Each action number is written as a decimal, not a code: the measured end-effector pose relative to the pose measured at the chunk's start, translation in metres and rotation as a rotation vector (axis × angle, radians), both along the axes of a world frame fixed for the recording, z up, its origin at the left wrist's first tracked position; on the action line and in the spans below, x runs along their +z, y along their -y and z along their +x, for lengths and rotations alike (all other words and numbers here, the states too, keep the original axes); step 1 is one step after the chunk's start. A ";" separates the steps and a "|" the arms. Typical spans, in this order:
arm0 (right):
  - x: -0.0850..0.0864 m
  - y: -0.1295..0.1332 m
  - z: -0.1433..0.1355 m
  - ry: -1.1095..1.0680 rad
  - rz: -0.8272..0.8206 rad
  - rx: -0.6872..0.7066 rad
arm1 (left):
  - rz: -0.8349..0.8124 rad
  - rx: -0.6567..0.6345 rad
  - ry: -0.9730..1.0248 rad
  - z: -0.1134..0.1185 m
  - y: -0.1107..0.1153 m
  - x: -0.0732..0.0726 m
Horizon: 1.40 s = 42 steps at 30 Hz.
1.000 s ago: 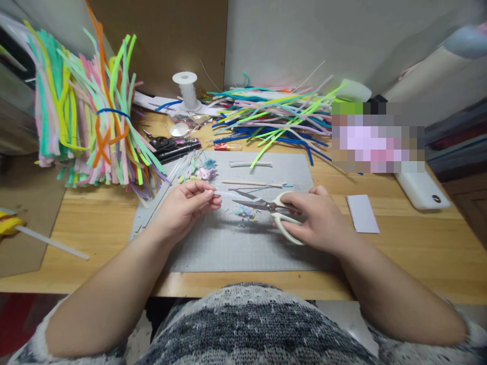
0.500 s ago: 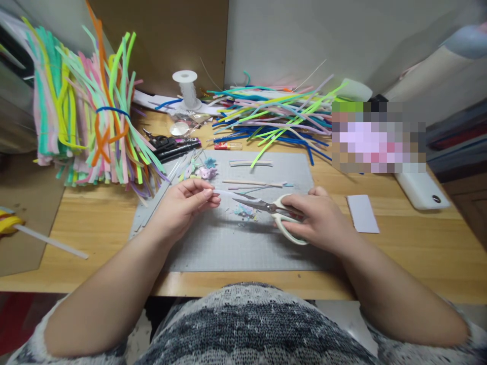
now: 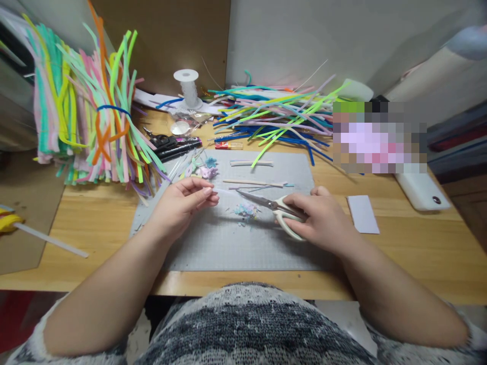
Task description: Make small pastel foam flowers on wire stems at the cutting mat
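Observation:
My left hand is closed, pinching a short white pipe cleaner between thumb and fingertips. In my right hand is a pair of scissors with cream handles. Its blades point left and look nearly closed, their tips at the right end of the white pipe cleaner. Underneath lies a small heap of pastel fuzz clippings on the grey cutting mat. Behind it rest a few cut stems. Small pastel fuzzy flower-like pieces lie beyond my left hand.
Bundled pipe cleaners stand at the left; a loose pile of them lies at the back. A white spool, black-handled scissors, a white card and a white device are on the wooden table. One area at right is pixelated.
The scissor blades, a little apart before, have come together and shifted slightly right. My left hand keeps its pinch on the pipe cleaner, almost in the same place.

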State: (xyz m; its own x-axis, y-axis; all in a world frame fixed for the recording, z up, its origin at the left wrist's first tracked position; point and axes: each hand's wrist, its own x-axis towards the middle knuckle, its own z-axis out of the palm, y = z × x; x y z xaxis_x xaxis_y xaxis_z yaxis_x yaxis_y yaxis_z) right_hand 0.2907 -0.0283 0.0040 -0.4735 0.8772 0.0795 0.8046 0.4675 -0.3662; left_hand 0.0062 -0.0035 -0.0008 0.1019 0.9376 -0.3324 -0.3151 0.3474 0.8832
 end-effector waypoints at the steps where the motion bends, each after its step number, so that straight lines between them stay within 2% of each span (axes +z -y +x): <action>1: 0.001 0.000 0.000 -0.001 0.009 -0.009 | 0.002 -0.005 0.001 0.000 0.000 0.000; 10: 0.000 0.001 -0.002 0.027 -0.026 0.018 | 0.046 -0.037 -0.012 0.002 0.003 -0.004; 27: -0.005 0.001 -0.002 0.023 -0.032 0.049 | 0.020 -0.067 0.030 0.005 0.004 -0.005; 42: -0.002 0.002 -0.005 -0.013 -0.062 0.057 | -0.004 -0.083 0.072 0.007 0.005 -0.003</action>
State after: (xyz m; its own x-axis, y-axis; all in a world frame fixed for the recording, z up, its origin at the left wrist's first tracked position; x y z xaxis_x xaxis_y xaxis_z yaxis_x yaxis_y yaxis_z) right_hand 0.2854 -0.0304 0.0017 -0.5218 0.8524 0.0319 0.7726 0.4882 -0.4060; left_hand 0.0133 -0.0080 -0.0040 0.2032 0.9234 -0.3255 -0.3476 0.3788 0.8577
